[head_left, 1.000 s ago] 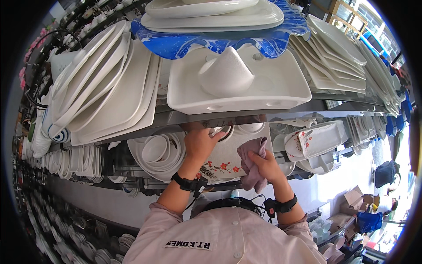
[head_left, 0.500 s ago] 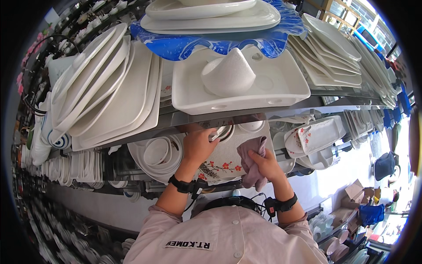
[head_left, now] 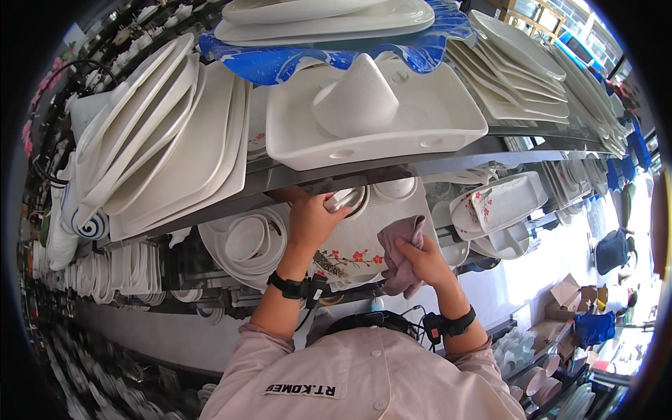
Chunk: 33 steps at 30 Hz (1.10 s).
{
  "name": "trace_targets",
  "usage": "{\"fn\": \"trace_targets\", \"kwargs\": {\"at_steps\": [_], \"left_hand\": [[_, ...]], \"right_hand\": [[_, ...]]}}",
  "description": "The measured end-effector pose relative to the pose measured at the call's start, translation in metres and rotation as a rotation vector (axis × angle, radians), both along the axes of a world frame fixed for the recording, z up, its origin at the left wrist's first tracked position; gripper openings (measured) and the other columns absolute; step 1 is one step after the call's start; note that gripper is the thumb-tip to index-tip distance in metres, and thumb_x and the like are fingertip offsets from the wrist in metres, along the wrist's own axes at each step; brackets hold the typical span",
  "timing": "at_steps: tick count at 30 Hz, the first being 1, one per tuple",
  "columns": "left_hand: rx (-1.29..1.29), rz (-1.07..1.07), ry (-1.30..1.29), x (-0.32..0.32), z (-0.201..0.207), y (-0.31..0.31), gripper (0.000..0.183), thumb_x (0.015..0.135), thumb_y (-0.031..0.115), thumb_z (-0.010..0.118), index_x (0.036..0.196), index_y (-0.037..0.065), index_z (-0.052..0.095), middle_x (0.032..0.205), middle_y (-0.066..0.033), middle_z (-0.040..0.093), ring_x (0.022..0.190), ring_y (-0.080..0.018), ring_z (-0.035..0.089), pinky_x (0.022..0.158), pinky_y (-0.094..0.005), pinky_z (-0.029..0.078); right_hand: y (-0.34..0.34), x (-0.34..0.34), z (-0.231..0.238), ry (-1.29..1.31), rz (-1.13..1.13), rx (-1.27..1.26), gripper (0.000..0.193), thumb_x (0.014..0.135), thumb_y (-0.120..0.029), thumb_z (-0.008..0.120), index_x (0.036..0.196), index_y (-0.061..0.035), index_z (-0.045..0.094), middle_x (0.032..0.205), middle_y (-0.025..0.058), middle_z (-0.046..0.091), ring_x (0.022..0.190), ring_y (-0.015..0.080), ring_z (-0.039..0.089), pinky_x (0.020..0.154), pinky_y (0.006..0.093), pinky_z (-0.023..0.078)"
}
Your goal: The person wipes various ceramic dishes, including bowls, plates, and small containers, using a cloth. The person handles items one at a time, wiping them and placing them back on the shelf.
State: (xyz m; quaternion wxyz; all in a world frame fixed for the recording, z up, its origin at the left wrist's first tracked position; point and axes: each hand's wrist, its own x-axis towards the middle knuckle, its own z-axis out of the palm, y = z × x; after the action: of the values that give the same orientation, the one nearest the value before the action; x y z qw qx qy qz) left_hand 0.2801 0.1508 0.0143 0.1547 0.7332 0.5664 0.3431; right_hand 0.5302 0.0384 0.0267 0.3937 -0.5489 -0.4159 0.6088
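My left hand (head_left: 313, 220) reaches in under the upper shelf, its fingers closed on the rim of a small white dish (head_left: 341, 199). The fingertips are partly hidden by the dish. A dark-rimmed round bowl sits right beside it, and another white bowl (head_left: 396, 189) stands a little to the right. Below them lies a square cream plate (head_left: 350, 241) printed with red blossoms on a branch. My right hand (head_left: 423, 260) holds a crumpled mauve cloth (head_left: 401, 255) over the plate's right side, bunched between thumb and fingers.
Above, a white rectangular tray (head_left: 294, 150) with a cone-shaped white piece (head_left: 360, 101) rests at the shelf's front edge. Large white plates (head_left: 203, 147) lean at left; stacked plates (head_left: 514, 84) stand at right. Nested bowls (head_left: 246, 238) lie left of my left wrist.
The view has shifted slightly, so the upper shelf's wares sit a bit higher and further left. My left hand keeps its place at the small dish; my right hand still grips the cloth.
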Motion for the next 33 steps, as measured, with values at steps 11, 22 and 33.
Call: {"fn": "trace_targets", "kwargs": {"at_steps": [11, 22, 33], "left_hand": [[0.078, -0.118, 0.093, 0.001, 0.013, -0.003, 0.031, 0.079, 0.027, 0.082, 0.106, 0.013, 0.073, 0.089, -0.0091, 0.075, 0.077, -0.0286, 0.073, 0.066, -0.0394, 0.057], [0.085, -0.119, -0.454, 0.024, 0.023, -0.066, 0.024, 0.078, 0.011, 0.088, 0.094, 0.003, 0.072, 0.068, -0.0008, 0.066, 0.055, -0.0056, 0.056, 0.049, -0.0223, 0.043], [-0.065, -0.106, -0.320, 0.009, -0.031, -0.099, 0.027, 0.077, 0.018, 0.088, 0.092, 0.004, 0.071, 0.068, -0.0061, 0.065, 0.057, -0.0149, 0.061, 0.054, -0.0289, 0.048]], "right_hand": [[-0.021, 0.012, 0.000, -0.004, -0.096, 0.046, 0.030, 0.101, -0.028, 0.062, 0.105, 0.0009, 0.066, 0.091, 0.0065, 0.070, 0.083, 0.0160, 0.064, 0.076, 0.0339, 0.053], [-0.012, 0.014, -0.022, 0.192, -0.244, 0.074, 0.033, 0.102, -0.021, 0.061, 0.126, 0.0008, 0.061, 0.111, 0.0076, 0.069, 0.095, 0.0160, 0.065, 0.084, 0.0326, 0.053], [0.006, -0.002, -0.034, 0.144, -0.048, 0.032, 0.034, 0.100, -0.025, 0.064, 0.121, 0.0021, 0.063, 0.106, 0.0082, 0.070, 0.094, 0.0154, 0.065, 0.082, 0.0312, 0.053]]}}
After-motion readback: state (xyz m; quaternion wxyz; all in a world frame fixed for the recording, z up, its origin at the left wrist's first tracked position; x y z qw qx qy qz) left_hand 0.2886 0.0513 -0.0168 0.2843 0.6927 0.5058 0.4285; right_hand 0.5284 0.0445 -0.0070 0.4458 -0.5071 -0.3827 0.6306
